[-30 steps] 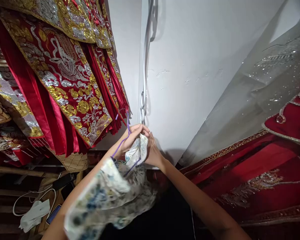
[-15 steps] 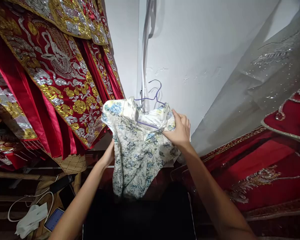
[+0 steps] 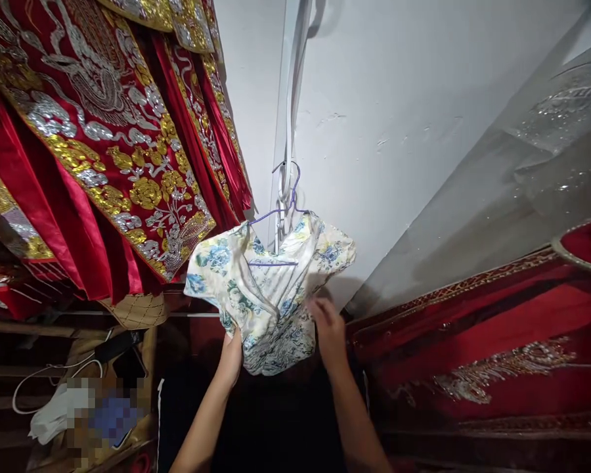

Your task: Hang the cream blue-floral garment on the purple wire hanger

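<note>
A white short-sleeved top with blue and green flowers (image 3: 270, 328) hangs spread on a purple wire hanger (image 3: 298, 187), with its V-neck facing me. The hanger's bar shows through the neck opening, and its hook stands up in front of the wall. My left hand (image 3: 232, 358) grips the lower left side of the top, thumb in front and the other fingers hidden behind the cloth. Beside the right side of the top, under the sleeve, is my right hand (image 3: 331, 332). Its fingers are slightly blurred and look apart, at the edge of the fabric.
Red garments with gold and silver embroidery (image 3: 142, 190) hang at the left. A pale strip (image 3: 295, 85) runs down the white wall (image 3: 389, 98). Sheer sparkly fabric (image 3: 536, 157) and a red beaded garment (image 3: 512, 335) hang right. A stool lower left holds a white cable (image 3: 22, 387) and tissue (image 3: 54, 417).
My right hand has left the top's right shoulder and moved down to its side. The left hand has moved lower and inward. The top now hangs straighter, its sleeves spread and neckline open.
</note>
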Available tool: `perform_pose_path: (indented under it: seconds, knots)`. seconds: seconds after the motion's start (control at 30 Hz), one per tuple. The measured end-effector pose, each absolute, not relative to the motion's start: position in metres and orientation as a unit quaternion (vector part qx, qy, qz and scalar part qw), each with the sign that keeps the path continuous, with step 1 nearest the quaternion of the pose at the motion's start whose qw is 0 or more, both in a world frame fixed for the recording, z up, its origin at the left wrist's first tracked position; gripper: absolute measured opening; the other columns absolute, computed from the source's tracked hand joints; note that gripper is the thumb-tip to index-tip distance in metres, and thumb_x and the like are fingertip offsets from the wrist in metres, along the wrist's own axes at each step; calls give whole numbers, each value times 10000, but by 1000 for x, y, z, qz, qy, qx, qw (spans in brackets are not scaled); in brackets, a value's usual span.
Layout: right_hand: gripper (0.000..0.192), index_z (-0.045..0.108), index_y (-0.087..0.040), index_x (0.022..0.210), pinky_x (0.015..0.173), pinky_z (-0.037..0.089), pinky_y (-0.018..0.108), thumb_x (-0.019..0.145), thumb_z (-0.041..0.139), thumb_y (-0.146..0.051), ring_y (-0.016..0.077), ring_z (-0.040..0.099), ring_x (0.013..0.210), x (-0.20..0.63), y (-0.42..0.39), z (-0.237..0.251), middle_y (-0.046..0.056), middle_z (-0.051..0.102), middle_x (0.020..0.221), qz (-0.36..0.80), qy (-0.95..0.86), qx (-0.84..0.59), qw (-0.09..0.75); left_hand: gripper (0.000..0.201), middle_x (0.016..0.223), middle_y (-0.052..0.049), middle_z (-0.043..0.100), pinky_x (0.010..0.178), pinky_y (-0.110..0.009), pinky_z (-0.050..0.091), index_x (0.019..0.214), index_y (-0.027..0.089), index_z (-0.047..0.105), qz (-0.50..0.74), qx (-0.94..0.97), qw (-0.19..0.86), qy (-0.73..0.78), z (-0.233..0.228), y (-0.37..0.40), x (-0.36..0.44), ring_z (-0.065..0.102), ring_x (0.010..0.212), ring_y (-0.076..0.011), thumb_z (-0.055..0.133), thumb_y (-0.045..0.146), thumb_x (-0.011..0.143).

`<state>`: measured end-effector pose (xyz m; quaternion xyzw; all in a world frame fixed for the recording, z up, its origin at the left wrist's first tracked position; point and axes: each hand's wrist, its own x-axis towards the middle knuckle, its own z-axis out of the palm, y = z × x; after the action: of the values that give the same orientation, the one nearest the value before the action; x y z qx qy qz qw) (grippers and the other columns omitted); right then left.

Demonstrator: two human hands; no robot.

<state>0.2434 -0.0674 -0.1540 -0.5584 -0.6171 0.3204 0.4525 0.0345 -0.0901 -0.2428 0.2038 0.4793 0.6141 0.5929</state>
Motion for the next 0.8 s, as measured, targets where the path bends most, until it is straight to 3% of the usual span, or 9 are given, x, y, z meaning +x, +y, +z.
perform_pose_path:
  seconds: [0.07, 0.13, 0.67, 0.8]
  knots:
    - [429, 623, -228, 833, 781, 505, 467, 949, 391, -570, 325, 630, 859, 224, -77, -180, 111, 658, 855, 427, -574, -548, 433, 611, 1453, -66, 569, 1180, -412, 375, 1373, 317, 558, 607, 209, 601, 476, -241, -95, 37, 499, 1381, -282, 728, 488, 812]
    - [387, 597, -227, 756, 725, 487, 385, 918, 491, -563, 260, 611, 767, 207, -81, -194, 60, 639, 767, 482, -575, -511, 418, 630, 1431, -70, 589, 1173, -424, 385, 1395, 310, 542, 599, 216, 617, 463, -238, -98, 39, 519, 1364, -289, 730, 474, 815]
    - [241, 558, -221, 808, 584, 404, 298, 910, 536, -438, 167, 512, 590, 202, -79, -217, 0, 582, 675, 529, -541, -480, 445, 621, 1421, -68, 598, 1183, -453, 377, 1437, 309, 495, 578, 177, 663, 442, -217, -114, 52, 511, 1370, -283, 692, 427, 860]
    - [237, 563, -214, 864, 611, 429, 288, 903, 566, -447, 184, 574, 691, 205, -81, -215, 9, 606, 723, 536, -558, -465, 430, 632, 1467, -71, 555, 1193, -450, 365, 1467, 291, 450, 582, 142, 666, 445, -216, -115, 48, 478, 1399, -272, 665, 435, 891]
